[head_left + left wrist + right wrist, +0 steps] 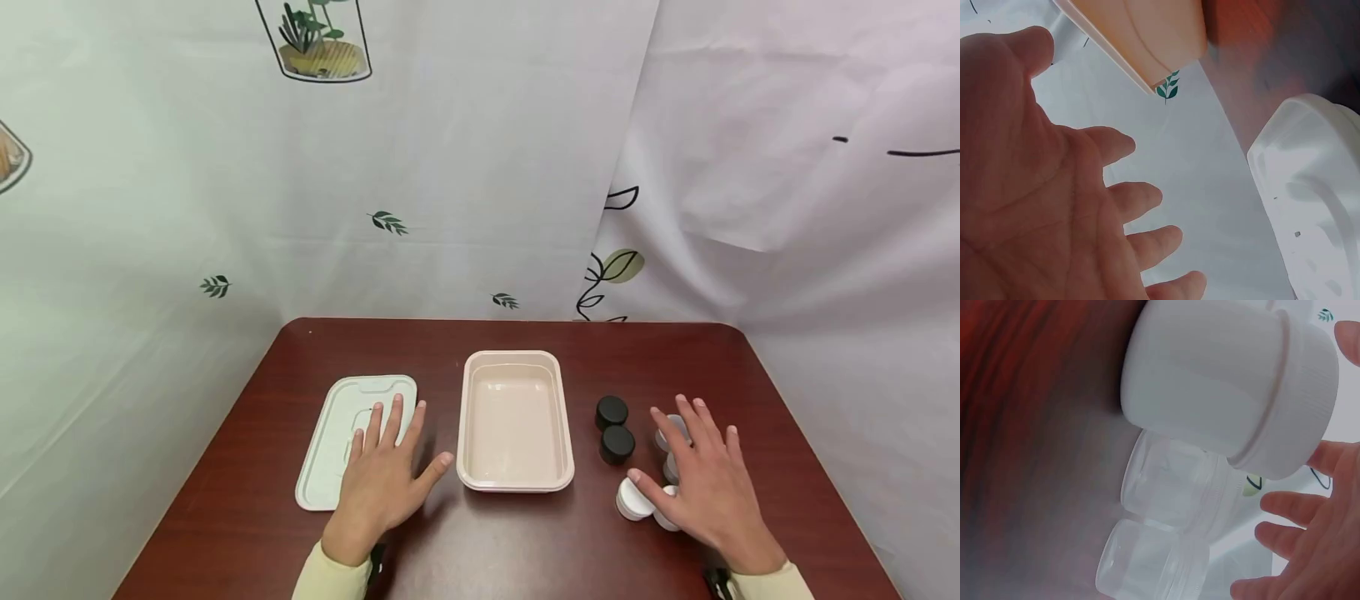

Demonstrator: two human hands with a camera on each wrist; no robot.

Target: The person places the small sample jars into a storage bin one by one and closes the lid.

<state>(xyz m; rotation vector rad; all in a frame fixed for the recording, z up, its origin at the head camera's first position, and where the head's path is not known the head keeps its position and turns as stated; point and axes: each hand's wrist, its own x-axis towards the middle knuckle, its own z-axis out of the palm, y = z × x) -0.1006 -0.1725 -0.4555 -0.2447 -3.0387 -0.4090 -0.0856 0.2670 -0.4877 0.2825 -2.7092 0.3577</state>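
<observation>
My left hand (382, 492) is spread palm down over the near right part of a white rectangular lid (326, 467), its fingers straight and holding nothing. Right of that hand stands a cream rectangular container (516, 483) with its open side up. My right hand (708, 492), fingers extended and apart, hovers over a group of small jars and partly hides them. Among these are a white jar (1210, 369) with a ribbed cap and clear jars (1166, 481) beside it. Two black round jars (617, 445) sit between the container and my right hand.
Everything stands on a dark reddish-brown table (525, 550) with rounded far corners. A pale curtain (465, 167) printed with leaves and plants hangs behind it and along both sides.
</observation>
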